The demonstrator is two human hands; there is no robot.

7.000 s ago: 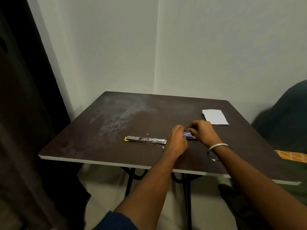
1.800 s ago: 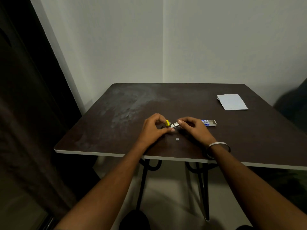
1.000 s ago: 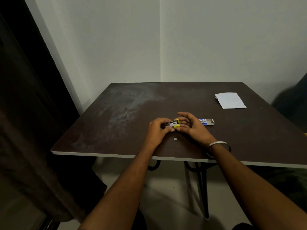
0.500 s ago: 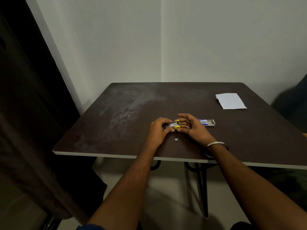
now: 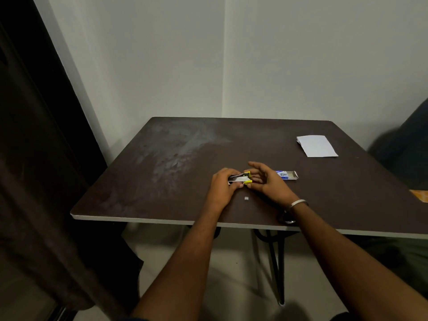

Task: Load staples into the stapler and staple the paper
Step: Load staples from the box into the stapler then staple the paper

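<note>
Low over the near middle of the dark brown table point(image 5: 162, 172), both bare hands meet around the small stapler point(image 5: 239, 178). The left hand point(image 5: 223, 186) wraps it from the left side, fingers curled closed on its silvery body, and the yellow end of the stapler pokes out to the right. The right hand point(image 5: 268, 184) sits just beside that yellow end with its fingers spread and loosely bent, the thumb side touching the yellow part; it grips nothing that can be made out. A metal bangle point(image 5: 298, 203) circles the right wrist.

Just behind the right hand lies the staple box point(image 5: 287, 175), blue and white, its flap open toward the right; the hand partly covers its left end. A tiny pale bit, probably a short strip of staples point(image 5: 246, 198), lies on the table near the edge, between the two wrists and touching neither. Well apart, toward the far right corner, the folded white paper point(image 5: 317, 145) lies flat and untouched.

A dark curtain point(image 5: 34, 181) hangs along the left side of the view, and plain pale walls point(image 5: 301, 54) meet in a corner behind the table. At the right edge a dark blurred shape and a small orange patch point(image 5: 420, 195) show, too unclear to name.
</note>
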